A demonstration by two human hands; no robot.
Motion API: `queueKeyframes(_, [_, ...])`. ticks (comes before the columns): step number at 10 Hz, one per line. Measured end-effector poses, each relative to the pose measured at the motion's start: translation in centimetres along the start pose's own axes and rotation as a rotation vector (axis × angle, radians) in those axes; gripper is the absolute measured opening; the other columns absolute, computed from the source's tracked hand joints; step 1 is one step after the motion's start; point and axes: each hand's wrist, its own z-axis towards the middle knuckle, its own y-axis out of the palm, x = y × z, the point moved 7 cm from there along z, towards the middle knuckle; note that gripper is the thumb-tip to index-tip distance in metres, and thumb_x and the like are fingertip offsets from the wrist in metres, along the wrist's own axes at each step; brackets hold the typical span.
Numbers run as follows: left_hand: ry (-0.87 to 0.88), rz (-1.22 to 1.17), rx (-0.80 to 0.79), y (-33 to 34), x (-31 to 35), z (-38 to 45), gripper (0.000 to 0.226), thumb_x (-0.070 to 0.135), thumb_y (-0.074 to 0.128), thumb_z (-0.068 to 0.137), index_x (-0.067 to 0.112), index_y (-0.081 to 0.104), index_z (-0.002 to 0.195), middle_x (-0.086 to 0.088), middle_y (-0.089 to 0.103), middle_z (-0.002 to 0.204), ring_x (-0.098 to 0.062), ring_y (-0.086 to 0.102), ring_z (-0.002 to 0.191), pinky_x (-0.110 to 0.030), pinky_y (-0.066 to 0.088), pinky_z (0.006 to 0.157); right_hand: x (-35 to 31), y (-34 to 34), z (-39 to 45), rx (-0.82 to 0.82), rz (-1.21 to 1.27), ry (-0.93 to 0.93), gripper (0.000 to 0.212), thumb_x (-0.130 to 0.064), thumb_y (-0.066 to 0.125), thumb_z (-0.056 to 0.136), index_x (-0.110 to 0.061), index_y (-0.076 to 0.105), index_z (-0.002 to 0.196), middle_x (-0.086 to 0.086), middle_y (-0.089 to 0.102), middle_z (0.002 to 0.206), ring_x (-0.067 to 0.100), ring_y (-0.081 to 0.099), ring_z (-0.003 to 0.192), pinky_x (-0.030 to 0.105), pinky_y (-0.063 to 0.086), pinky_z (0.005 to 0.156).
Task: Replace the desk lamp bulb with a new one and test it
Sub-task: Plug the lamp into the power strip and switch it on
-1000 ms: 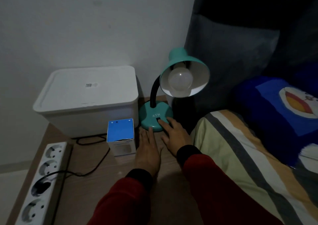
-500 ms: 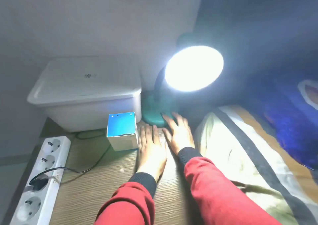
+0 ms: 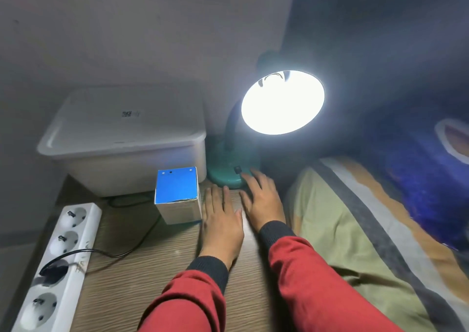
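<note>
1. The desk lamp [image 3: 234,171] stands at the back of the bench [image 3: 152,268], directly ahead of both hands, its teal round base just beyond the fingertips and its shade [image 3: 283,103] tilted toward the camera above them.
2. The bulb inside the shade is lit; its glare fills the opening, so its own outline cannot be made out.
3. The right hand [image 3: 262,199] lies palm down with fingers loosely spread, holding nothing. Its fingertips reach onto the front edge of the lamp base, just beside the small black switch [image 3: 237,170].
4. The left hand [image 3: 222,223] rests flat on the bench, fingers extended and close together, empty. It sits between the right hand and a small box [image 3: 177,197], its side edge touching or nearly touching the box.
5. The box is a cardboard cube, white on the sides with a glossy blue top.
6. Behind the box sits a white plastic storage bin [image 3: 127,138] with a flat, rimmed lid.
7. A white power strip [image 3: 54,268] with round sockets lies along the left edge of the bench, a black plug seated in one socket.
8. The bench top is light wood grain with fine horizontal streaks.
9. Both sleeves are red with dark ribbed cuffs.
10. A striped blanket [image 3: 355,242] lies to the right.
</note>
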Motion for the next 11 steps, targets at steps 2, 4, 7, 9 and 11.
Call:
queueKeyframes(2, [-0.004,0.006,-0.025,0.1,-0.1,0.0,0.085,0.047,-0.007,0.075,0.01,0.007,0.151,-0.015,0.0,0.16,-0.03,-0.004,0.148,-0.04,0.001,0.122,-0.1,0.0,0.0,-0.02,0.005,-0.003,0.049,-0.017,0.063,0.076,-0.018,0.056,0.124,0.016,0.064,0.117,0.037,0.062,0.099,0.045,0.055,0.081])
queueKeyframes(4, [-0.011,-0.001,-0.035,-0.4,0.2,-0.3,0.077,0.043,-0.003,0.082,0.01,0.007,0.151,-0.015,0.0,0.16,-0.03,-0.004,0.148,-0.039,0.0,0.122,0.1,0.2,0.2,-0.086,-0.031,0.004,0.054,-0.018,0.059,0.078,-0.018,0.054,0.132,0.015,0.061,0.12,0.037,0.058,0.101,0.045,0.055,0.082])
queueKeyframes(7, [0.034,0.132,-0.016,-1.4,1.1,-0.5,0.067,0.036,0.02,0.089,-0.003,0.038,0.14,-0.029,0.036,0.146,-0.041,0.032,0.139,-0.048,0.029,0.114,-0.9,-0.4,1.6,-0.136,-0.201,0.002,0.056,-0.012,0.056,0.072,-0.02,0.057,0.127,0.021,0.056,0.11,0.042,0.056,0.095,0.045,0.052,0.071])
queueKeyframes(9, [0.056,0.163,-0.154,0.0,0.6,-0.2,0.057,0.029,0.036,0.083,-0.008,0.063,0.117,-0.031,0.061,0.123,-0.044,0.062,0.11,-0.052,0.056,0.079,-0.7,0.2,2.1,-0.356,-0.142,0.093,0.059,-0.014,0.047,0.088,-0.025,0.035,0.145,0.012,0.031,0.145,0.034,0.036,0.126,0.037,0.039,0.102])
queueKeyframes(11, [0.024,0.194,-0.171,-2.5,1.6,-0.9,0.059,0.022,0.028,0.102,-0.01,0.006,0.146,-0.033,0.001,0.154,-0.041,0.002,0.146,-0.039,0.007,0.121,-1.5,-0.8,-0.6,-0.464,-0.118,0.126,0.069,-0.02,0.05,0.089,-0.022,0.019,0.15,0.004,0.01,0.159,0.028,0.023,0.142,0.037,0.031,0.115])
